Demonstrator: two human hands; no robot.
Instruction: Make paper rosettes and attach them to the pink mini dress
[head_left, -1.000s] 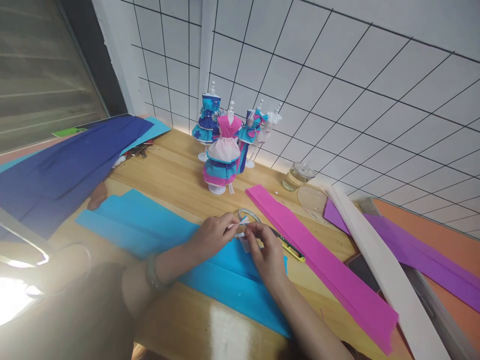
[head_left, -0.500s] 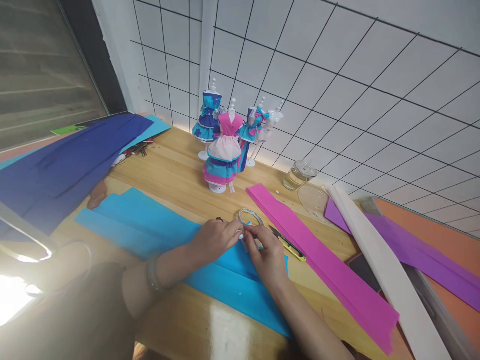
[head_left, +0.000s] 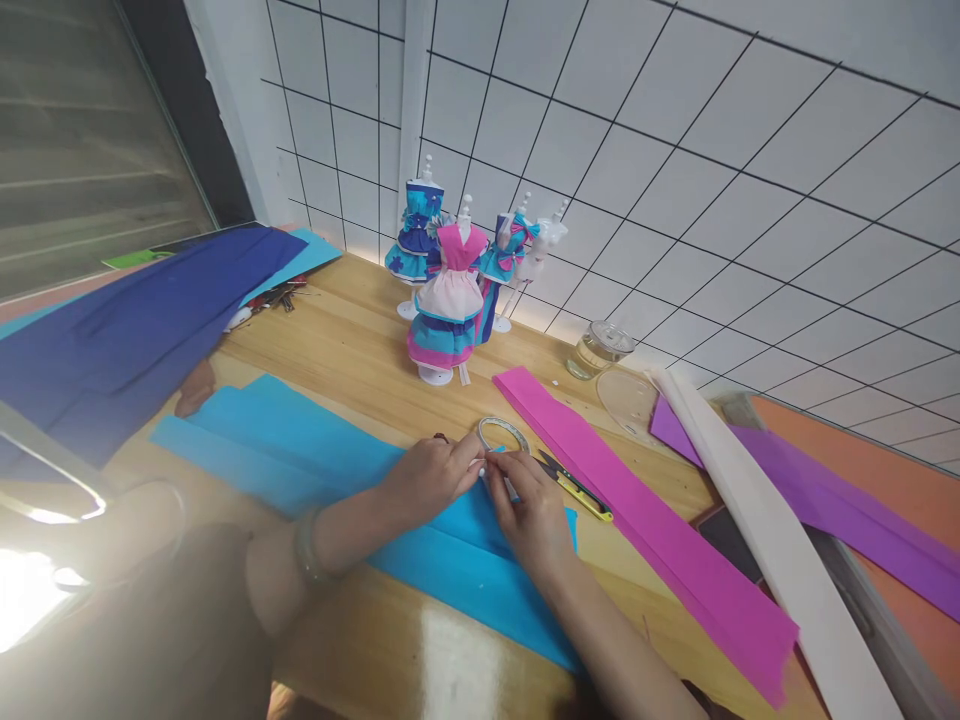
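Observation:
My left hand [head_left: 435, 473] and my right hand [head_left: 531, 508] meet fingertip to fingertip over a blue sheet of crepe-like material [head_left: 472, 570]. Both are closed in a pinch. Something small and whitish shows between them, but the fingers cover most of it, so its kind is unclear. Just beyond the fingertips lies a roll of tape [head_left: 523, 432], a thin ring on the wooden table. Yellow-handled thread snips [head_left: 585, 495] rest to the right of my right hand, beside a pink strip [head_left: 645, 530].
Small dress forms in doll dresses [head_left: 448, 290] stand near the tiled wall. A glass of liquid [head_left: 598, 350] is behind the pink strip. White [head_left: 780, 540] and purple strips [head_left: 847, 510] lie at right, dark blue sheets [head_left: 142, 320] at left. A bright lamp [head_left: 37, 600] glares at lower left.
The fingers of my right hand have shifted slightly and curled closer against my left fingertips. Everything else stays in place.

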